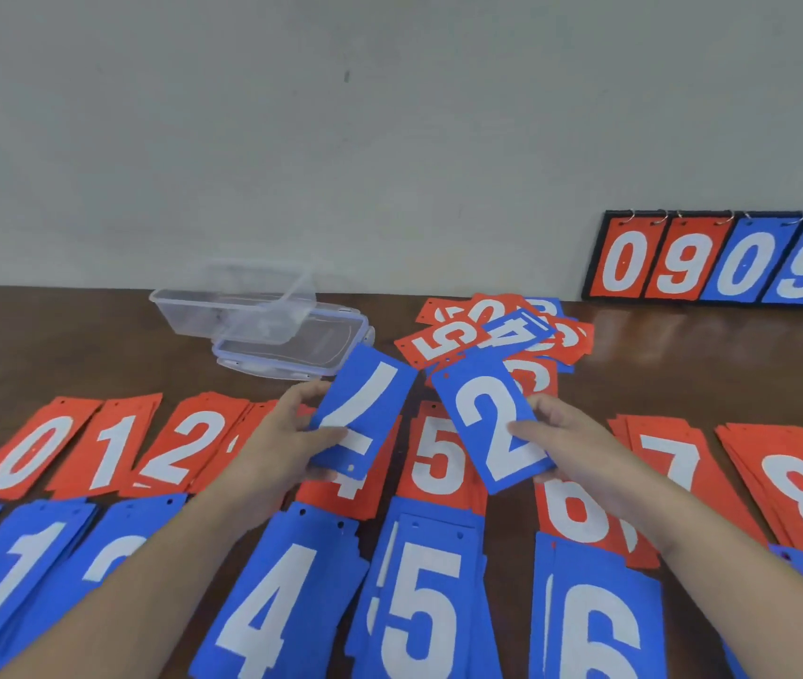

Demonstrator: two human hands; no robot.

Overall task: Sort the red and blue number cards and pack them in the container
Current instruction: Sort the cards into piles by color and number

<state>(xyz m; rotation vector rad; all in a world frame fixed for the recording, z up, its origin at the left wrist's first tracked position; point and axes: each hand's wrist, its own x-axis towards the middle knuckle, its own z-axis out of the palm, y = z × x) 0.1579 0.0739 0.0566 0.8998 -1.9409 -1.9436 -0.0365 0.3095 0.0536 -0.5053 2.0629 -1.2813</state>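
My left hand (287,433) pinches a blue card (365,409) whose digit looks like a 7 turned upside down, held above the red piles. My right hand (568,441) pinches a blue 2 card (490,426) just to the right of it. Behind both lies a mixed heap of red and blue cards (497,333). Red piles (110,448) numbered 0 to 8 run across the middle of the table. Blue piles (272,605) line the near edge. The clear plastic container (230,306) stands open at the back left, resting partly on its lid (301,352).
A scoreboard (722,259) showing 0 9 0 9 leans against the wall at the back right. The brown table (47,345) shows bare wood at the back left and to the right of the mixed heap.
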